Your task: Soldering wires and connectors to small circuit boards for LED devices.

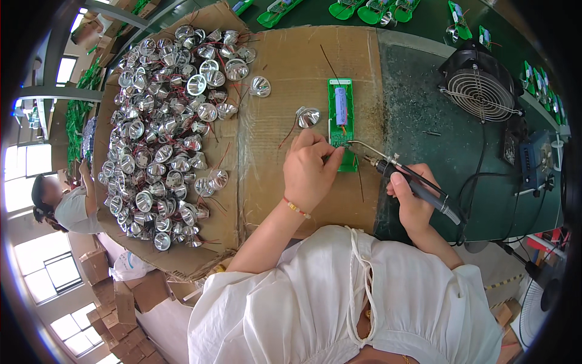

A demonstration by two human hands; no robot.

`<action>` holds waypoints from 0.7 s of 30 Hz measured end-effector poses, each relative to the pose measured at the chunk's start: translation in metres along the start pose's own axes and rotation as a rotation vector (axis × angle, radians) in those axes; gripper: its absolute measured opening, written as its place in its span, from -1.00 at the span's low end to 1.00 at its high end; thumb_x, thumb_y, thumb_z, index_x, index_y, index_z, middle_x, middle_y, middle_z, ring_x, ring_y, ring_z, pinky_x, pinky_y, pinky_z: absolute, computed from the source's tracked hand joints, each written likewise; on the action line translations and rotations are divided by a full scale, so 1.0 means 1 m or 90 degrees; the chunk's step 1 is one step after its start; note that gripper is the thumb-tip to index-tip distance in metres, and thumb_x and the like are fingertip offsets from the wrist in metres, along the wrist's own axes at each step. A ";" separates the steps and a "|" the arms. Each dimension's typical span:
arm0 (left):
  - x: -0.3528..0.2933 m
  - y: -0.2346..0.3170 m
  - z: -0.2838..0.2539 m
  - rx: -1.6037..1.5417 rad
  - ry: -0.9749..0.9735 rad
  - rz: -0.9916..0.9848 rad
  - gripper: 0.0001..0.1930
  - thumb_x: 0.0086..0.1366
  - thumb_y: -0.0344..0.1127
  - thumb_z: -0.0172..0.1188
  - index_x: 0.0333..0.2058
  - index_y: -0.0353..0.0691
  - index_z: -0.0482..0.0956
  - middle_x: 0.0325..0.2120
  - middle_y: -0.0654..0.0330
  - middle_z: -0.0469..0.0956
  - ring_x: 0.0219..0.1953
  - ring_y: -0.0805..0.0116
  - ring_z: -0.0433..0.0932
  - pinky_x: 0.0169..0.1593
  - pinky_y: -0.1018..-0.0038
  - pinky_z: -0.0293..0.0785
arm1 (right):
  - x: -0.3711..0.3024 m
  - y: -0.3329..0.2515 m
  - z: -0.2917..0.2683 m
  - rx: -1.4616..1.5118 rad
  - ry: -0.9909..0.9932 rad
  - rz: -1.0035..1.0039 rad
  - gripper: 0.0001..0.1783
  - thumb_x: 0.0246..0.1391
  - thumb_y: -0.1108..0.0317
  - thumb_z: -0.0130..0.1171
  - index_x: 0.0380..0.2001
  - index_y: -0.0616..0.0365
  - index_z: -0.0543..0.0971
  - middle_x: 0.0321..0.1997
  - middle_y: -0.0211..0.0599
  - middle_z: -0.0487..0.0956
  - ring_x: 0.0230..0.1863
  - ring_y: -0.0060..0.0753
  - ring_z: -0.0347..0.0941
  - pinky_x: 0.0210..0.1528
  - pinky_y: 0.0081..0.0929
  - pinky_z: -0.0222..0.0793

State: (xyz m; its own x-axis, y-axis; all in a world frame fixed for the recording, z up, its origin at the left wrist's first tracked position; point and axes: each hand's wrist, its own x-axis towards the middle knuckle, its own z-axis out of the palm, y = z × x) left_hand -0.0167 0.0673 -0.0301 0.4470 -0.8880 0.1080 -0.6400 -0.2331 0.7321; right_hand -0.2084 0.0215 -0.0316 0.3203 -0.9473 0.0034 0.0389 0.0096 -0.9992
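Observation:
A green plastic housing (348,91) lies lengthwise on the cardboard before me, with a lilac battery cell (341,107) in its upper half and a small green circuit board (339,140) below. My left hand (308,165) rests at the board's left edge, its thumb and fingers pinched together; whatever they hold is too small to make out. My right hand (414,200) grips a soldering iron (418,187) with a thin metal feed tube, its bent tip reaching the board beside my left fingertips. One silver reflector cup (308,117) with thin wires lies left of the housing.
A cardboard box (212,241) heaped with wired reflector cups stands at the left. A caged fan (481,94) and a blue soldering station (538,159) are on the right, with cables trailing. More green housings (280,11) line the far side. Another person (73,206) is at the far left.

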 end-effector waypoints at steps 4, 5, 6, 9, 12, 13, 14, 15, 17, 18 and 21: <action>0.002 0.001 0.002 -0.011 -0.005 -0.004 -0.86 0.00 -0.32 0.26 -0.60 -0.26 0.58 -0.49 0.20 0.43 -0.40 0.19 0.43 -0.33 0.34 0.35 | -0.003 0.001 -0.009 0.064 0.040 -0.012 -0.82 0.01 0.44 0.17 -0.40 0.31 0.39 -0.56 -0.26 0.51 -0.56 -0.60 0.42 -0.49 -0.64 0.38; 0.002 0.001 0.001 -0.024 -0.009 -0.011 -0.86 0.00 -0.32 0.26 -0.60 -0.26 0.58 -0.49 0.19 0.43 -0.41 0.19 0.44 -0.34 0.34 0.35 | -0.003 0.001 -0.011 0.065 0.041 -0.011 -0.82 0.01 0.44 0.17 -0.40 0.31 0.39 -0.56 -0.26 0.51 -0.56 -0.60 0.42 -0.49 -0.64 0.38; 0.002 0.000 0.001 -0.023 -0.011 -0.011 -0.86 0.00 -0.32 0.26 -0.60 -0.26 0.58 -0.49 0.19 0.43 -0.41 0.19 0.44 -0.34 0.34 0.35 | -0.003 0.001 -0.012 0.069 0.042 -0.011 -0.82 0.01 0.44 0.17 -0.40 0.30 0.39 -0.56 -0.27 0.50 -0.56 -0.60 0.42 -0.48 -0.64 0.38; 0.002 0.000 -0.002 -0.019 -0.008 -0.008 -0.86 0.00 -0.32 0.26 -0.60 -0.27 0.58 -0.50 0.19 0.43 -0.43 0.20 0.44 -0.37 0.34 0.35 | -0.003 0.002 -0.012 0.064 0.038 -0.013 -0.81 0.01 0.44 0.16 -0.39 0.30 0.39 -0.56 -0.27 0.50 -0.56 -0.60 0.42 -0.47 -0.64 0.38; 0.002 0.003 -0.003 0.001 -0.013 0.009 -0.86 0.01 -0.32 0.26 -0.59 -0.27 0.58 -0.51 0.18 0.42 -0.47 0.19 0.43 -0.41 0.34 0.35 | -0.002 0.002 -0.014 0.058 0.044 -0.016 -0.81 0.01 0.44 0.16 -0.39 0.30 0.38 -0.56 -0.27 0.50 -0.56 -0.60 0.41 -0.47 -0.64 0.38; 0.002 0.004 -0.003 0.003 -0.018 0.007 -0.86 0.02 -0.31 0.25 -0.57 -0.27 0.59 -0.51 0.17 0.44 -0.50 0.21 0.46 -0.43 0.37 0.36 | -0.001 0.002 -0.015 0.064 0.054 -0.016 -0.81 0.01 0.44 0.16 -0.39 0.30 0.38 -0.56 -0.27 0.50 -0.56 -0.60 0.41 -0.48 -0.64 0.37; 0.002 0.004 -0.003 0.008 -0.020 0.005 -0.86 0.03 -0.30 0.25 -0.55 -0.26 0.60 -0.50 0.17 0.46 -0.52 0.23 0.48 -0.45 0.40 0.38 | 0.000 0.003 -0.016 0.067 0.054 -0.018 -0.81 0.01 0.44 0.16 -0.39 0.30 0.38 -0.56 -0.27 0.50 -0.56 -0.60 0.41 -0.48 -0.64 0.37; 0.000 0.005 -0.005 0.011 -0.017 0.008 -0.86 0.03 -0.30 0.25 -0.55 -0.26 0.60 -0.50 0.17 0.46 -0.52 0.23 0.48 -0.45 0.40 0.38 | 0.001 0.004 -0.018 0.064 0.060 -0.028 -0.81 0.01 0.43 0.17 -0.39 0.30 0.38 -0.56 -0.27 0.50 -0.56 -0.60 0.41 -0.48 -0.64 0.37; -0.006 0.010 -0.011 -0.249 0.017 -0.095 -0.85 0.05 -0.28 0.25 -0.52 -0.25 0.61 -0.48 0.13 0.52 -0.56 0.27 0.53 -0.47 0.47 0.41 | 0.005 0.005 -0.024 0.059 0.075 -0.042 -0.80 0.01 0.43 0.17 -0.39 0.30 0.39 -0.56 -0.27 0.49 -0.56 -0.60 0.41 -0.48 -0.64 0.37; -0.003 0.019 -0.022 -0.192 -0.009 -0.176 -0.83 0.05 -0.27 0.25 -0.50 -0.26 0.61 -0.55 0.07 0.55 -0.59 0.32 0.56 -0.48 0.50 0.44 | 0.007 0.005 -0.028 0.053 0.089 -0.042 -0.80 0.01 0.42 0.17 -0.39 0.30 0.39 -0.56 -0.28 0.49 -0.56 -0.60 0.41 -0.47 -0.65 0.37; 0.006 0.007 -0.013 -0.002 -0.165 -0.105 -0.87 0.01 -0.35 0.18 -0.53 -0.30 0.58 -0.69 0.03 0.52 -0.63 0.22 0.54 -0.49 0.42 0.44 | 0.014 0.009 -0.033 0.040 0.111 -0.034 -0.80 0.01 0.42 0.17 -0.38 0.30 0.39 -0.55 -0.28 0.49 -0.56 -0.60 0.40 -0.47 -0.65 0.37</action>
State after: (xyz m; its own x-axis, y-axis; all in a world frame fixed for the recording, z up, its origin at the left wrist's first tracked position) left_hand -0.0106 0.0658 -0.0158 0.3706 -0.9097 -0.1874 -0.5694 -0.3820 0.7279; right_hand -0.2349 -0.0019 -0.0424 0.1472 -0.9882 0.0435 0.1122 -0.0270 -0.9933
